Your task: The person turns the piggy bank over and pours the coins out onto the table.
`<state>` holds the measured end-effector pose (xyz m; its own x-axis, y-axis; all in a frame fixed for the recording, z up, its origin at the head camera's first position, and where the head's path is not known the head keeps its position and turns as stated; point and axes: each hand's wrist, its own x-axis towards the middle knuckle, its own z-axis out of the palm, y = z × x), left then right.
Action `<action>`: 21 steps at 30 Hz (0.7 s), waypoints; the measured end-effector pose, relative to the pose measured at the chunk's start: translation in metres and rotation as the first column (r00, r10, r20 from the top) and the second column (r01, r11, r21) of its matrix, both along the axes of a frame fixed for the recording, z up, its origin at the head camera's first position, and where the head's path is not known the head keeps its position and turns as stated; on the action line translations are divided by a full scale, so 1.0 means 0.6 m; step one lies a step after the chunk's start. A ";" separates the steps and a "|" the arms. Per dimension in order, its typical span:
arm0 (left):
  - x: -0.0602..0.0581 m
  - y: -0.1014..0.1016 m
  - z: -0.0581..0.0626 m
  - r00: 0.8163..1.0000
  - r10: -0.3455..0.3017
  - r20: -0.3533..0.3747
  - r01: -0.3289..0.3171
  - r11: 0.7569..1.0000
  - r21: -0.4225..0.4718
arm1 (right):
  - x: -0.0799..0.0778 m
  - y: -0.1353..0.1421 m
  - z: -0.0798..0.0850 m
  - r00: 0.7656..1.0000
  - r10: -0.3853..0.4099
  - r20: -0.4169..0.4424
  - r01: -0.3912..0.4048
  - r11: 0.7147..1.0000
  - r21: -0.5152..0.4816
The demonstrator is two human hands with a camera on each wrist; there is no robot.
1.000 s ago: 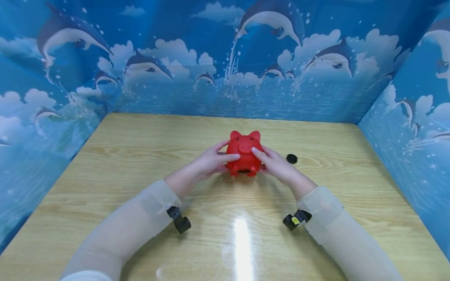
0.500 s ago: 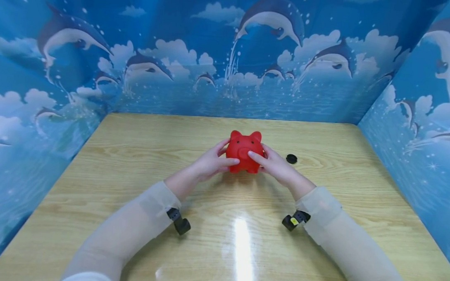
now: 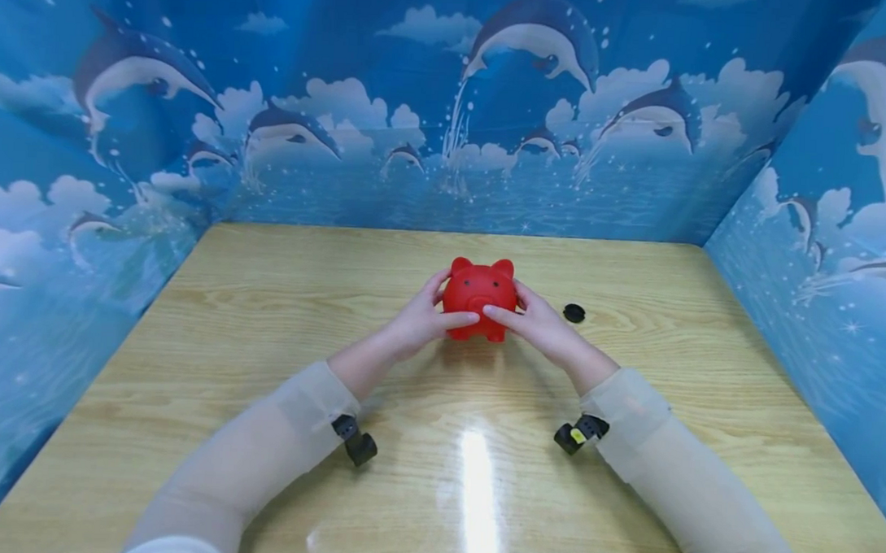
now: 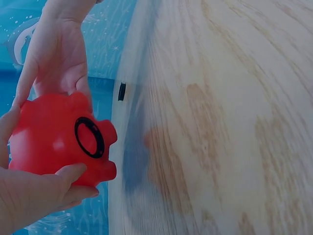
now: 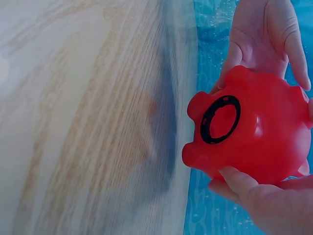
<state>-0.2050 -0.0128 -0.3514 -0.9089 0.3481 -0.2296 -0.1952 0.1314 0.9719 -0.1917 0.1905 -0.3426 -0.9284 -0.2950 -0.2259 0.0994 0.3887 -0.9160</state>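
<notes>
A red piggy bank is held off the table between two hands, its snout towards the head camera. My left hand grips its left side, thumb laid across the front near the snout. From the other side my right hand grips it, thumb tip close to the left one. Both wrist views show the underside, with several stubby feet and a black-ringed round opening between them. On the table right of the right hand lies a black round cap, apart from both hands.
A wood-grain table spans the area beneath the arms. Blue dolphin-print sheeting stands behind the table and along its sides. A black wrist camera is strapped to the left sleeve, another wrist camera to the right.
The piggy bank has tipped so its face turns upward and the dark opening beneath leaves the head view. The thumbs have shifted closer together near the snout. The cap has stayed put.
</notes>
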 end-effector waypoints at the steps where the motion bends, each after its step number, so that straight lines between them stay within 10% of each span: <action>1: 0.001 0.000 0.000 1.000 -0.003 -0.019 0.003 1.000 -0.017 | 0.000 0.000 0.000 1.000 0.000 -0.004 0.000 1.000 0.004; 21: 0.008 0.001 -0.002 0.984 -0.032 -0.176 0.032 0.999 -0.003 | 0.004 0.003 -0.001 0.996 -0.027 -0.085 0.019 0.996 -0.087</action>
